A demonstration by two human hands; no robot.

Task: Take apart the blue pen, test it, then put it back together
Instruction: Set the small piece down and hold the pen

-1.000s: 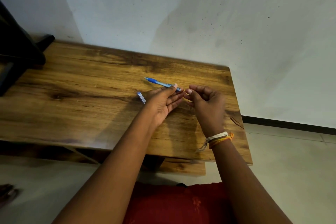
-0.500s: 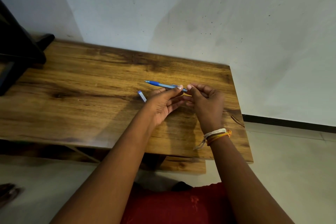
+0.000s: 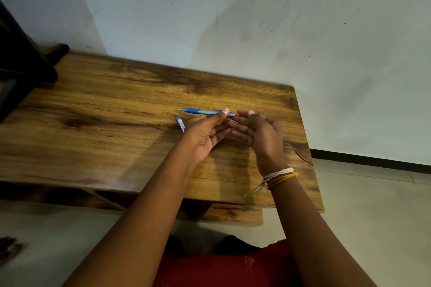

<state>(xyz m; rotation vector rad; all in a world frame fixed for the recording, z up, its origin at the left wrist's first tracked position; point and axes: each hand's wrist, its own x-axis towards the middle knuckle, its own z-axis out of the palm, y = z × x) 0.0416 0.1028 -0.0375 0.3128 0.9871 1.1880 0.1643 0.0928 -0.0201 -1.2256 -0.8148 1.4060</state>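
The blue pen [image 3: 200, 112] lies nearly level just above the wooden table [image 3: 105, 128], tip pointing left. My left hand [image 3: 206, 134] grips its rear half between thumb and fingers. My right hand [image 3: 262, 133] is right beside the pen's rear end, thumb raised and fingers loosely apart, with nothing visible in it. Its fingertips come close to those of my left hand. A small blue and white pen part [image 3: 180, 123] lies on the table just left of my left hand. The pen's rear end is partly hidden by my fingers.
A dark piece of furniture [image 3: 21, 63] stands at the table's far left. The white wall [image 3: 233, 30] runs directly behind the table. The table's right edge [image 3: 307, 147] is close to my right hand, with tiled floor beyond.
My right hand has loosened from a closed pinch at the pen's rear end and its fingers have spread. My left hand still holds the pen in nearly the same place.
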